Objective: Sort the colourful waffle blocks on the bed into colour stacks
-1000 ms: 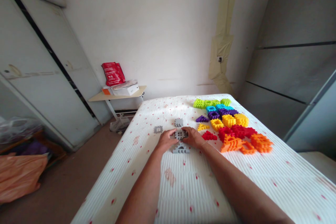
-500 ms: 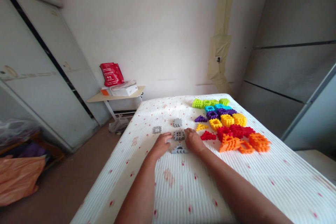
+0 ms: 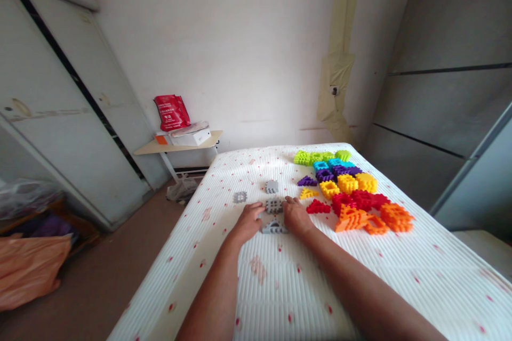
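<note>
A stack of grey lattice building blocks (image 3: 274, 205) lies on the white bedspread, held between my two hands. My left hand (image 3: 250, 219) has its bent fingertips at the stack's left side. On the opposite side, the fingers of my right hand (image 3: 295, 214) curl against its right edge; the thumb is hard to see. Just nearer to me sit grey triangular blocks (image 3: 273, 227). Solid-topped grey square blocks (image 3: 271, 186) lie beyond the held stack. One flat grey square frame block (image 3: 240, 197) rests farther left.
To the right are grouped green (image 3: 302, 157), blue (image 3: 320, 166), purple (image 3: 324, 175), yellow (image 3: 347, 184), red (image 3: 362, 200) and orange blocks (image 3: 396, 217). A small side table (image 3: 150, 147) with a red bag (image 3: 172, 112) and a white box (image 3: 196, 137) stands beyond the bed's left edge.
Both hands stay around the grey stack with barely any movement. The whole view has shifted very slightly.
</note>
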The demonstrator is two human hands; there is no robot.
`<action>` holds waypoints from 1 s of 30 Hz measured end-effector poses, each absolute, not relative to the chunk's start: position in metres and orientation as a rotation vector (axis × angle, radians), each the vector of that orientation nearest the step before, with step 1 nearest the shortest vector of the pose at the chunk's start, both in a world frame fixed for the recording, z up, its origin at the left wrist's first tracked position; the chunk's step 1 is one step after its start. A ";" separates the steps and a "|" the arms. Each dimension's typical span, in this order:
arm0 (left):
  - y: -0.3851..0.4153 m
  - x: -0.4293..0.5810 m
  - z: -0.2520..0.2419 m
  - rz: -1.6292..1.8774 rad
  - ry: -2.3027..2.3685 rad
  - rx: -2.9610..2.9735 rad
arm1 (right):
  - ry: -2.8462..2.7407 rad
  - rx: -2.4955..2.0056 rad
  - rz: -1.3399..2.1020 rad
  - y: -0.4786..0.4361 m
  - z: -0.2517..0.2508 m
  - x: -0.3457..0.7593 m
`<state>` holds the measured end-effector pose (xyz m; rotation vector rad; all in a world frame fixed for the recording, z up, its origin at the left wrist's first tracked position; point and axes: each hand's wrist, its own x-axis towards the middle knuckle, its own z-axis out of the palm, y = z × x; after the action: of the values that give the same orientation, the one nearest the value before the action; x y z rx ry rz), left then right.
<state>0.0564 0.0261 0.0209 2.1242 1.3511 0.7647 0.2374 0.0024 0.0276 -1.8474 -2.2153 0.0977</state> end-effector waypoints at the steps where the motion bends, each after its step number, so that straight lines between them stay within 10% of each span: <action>1: 0.026 0.057 0.021 0.762 1.352 2.130 | -2.218 -1.849 0.098 0.002 0.028 0.237; 30: 0.026 0.062 0.018 0.763 1.434 2.289 | -2.227 -1.843 0.049 0.006 0.025 0.238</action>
<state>0.0622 0.0265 0.0177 2.2890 1.4343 0.7628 0.2382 0.0062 0.0253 -1.8432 -2.2268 0.0492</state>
